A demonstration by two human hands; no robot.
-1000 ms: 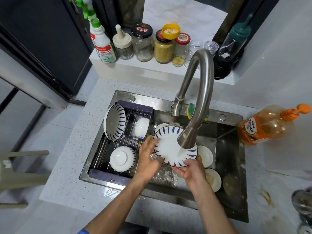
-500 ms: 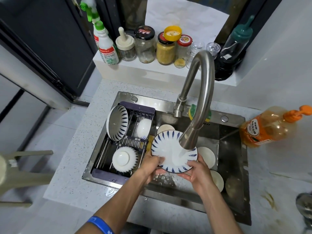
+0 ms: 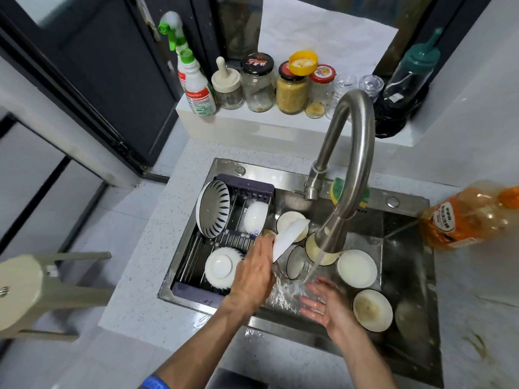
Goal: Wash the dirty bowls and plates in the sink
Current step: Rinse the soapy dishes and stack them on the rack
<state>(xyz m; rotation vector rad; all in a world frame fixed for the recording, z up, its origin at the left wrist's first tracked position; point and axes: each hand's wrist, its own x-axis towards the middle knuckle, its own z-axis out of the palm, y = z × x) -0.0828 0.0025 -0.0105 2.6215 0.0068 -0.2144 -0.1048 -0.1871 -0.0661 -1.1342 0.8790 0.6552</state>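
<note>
Rinsed plate (image 3: 290, 237) now leaves the stream, tilted on edge betw. faucet (image 3: 348, 175) & rack (image 3: 247, 189), pinched by left hand (image 3: 254, 273) only; right hand (image 3: 323, 300) released it, fingers spread under water, so racking comes next.

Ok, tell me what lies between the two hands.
Head view: between the left hand and right hand lies wet sink floor under the tap's running water.

Drying rack (image 3: 244, 189) left in sink (image 3: 407, 276), bowls (image 3: 356, 268) right.
</note>
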